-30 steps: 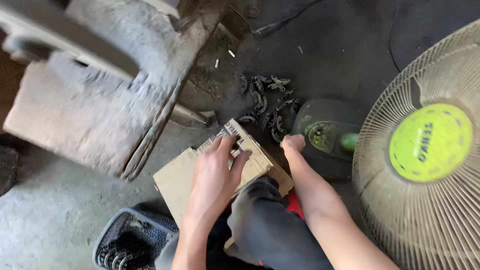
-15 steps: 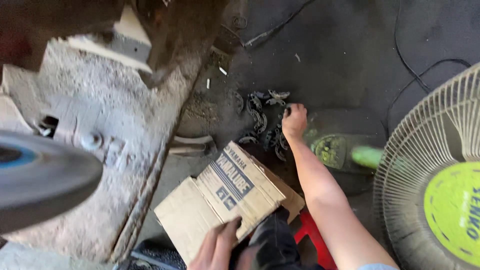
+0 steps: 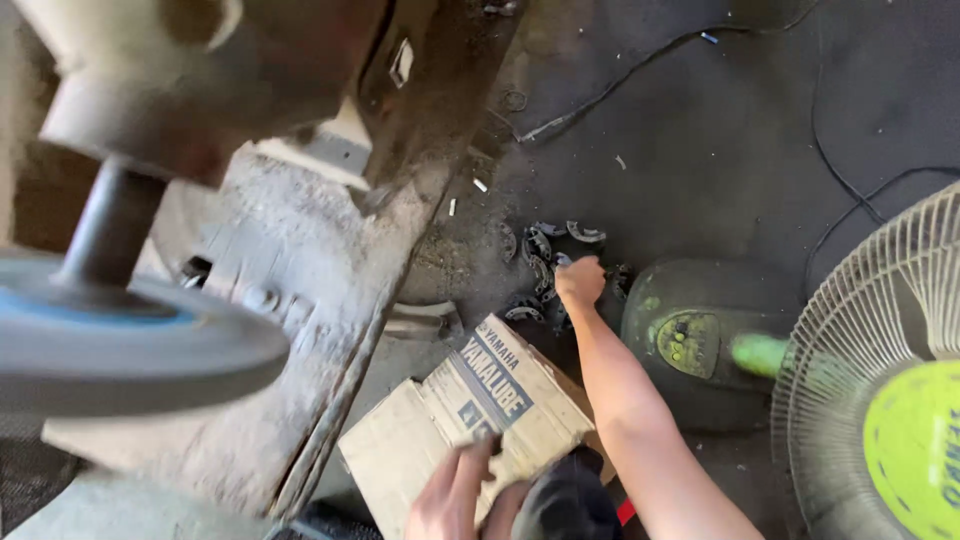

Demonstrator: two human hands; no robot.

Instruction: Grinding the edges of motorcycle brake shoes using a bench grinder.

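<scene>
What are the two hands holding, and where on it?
The right hand closes among dark curved metal parts; its grip is hidden. The left hand rests on the cardboard box flap.

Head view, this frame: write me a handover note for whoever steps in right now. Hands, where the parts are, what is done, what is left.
Right hand: arm stretched out, fist closed down on the pile of small dark curved metal parts on the floor; what it grips is hidden.
Left hand: resting on the near flap of the cardboard box, fingers on the cardboard.
Box sits on the floor beside the concrete slab, in front of the person's knee. The fan base stands right of the pile.
Done: cannot tell whether any parts are in the box.
Left: most of the pile lies on the floor.
</scene>
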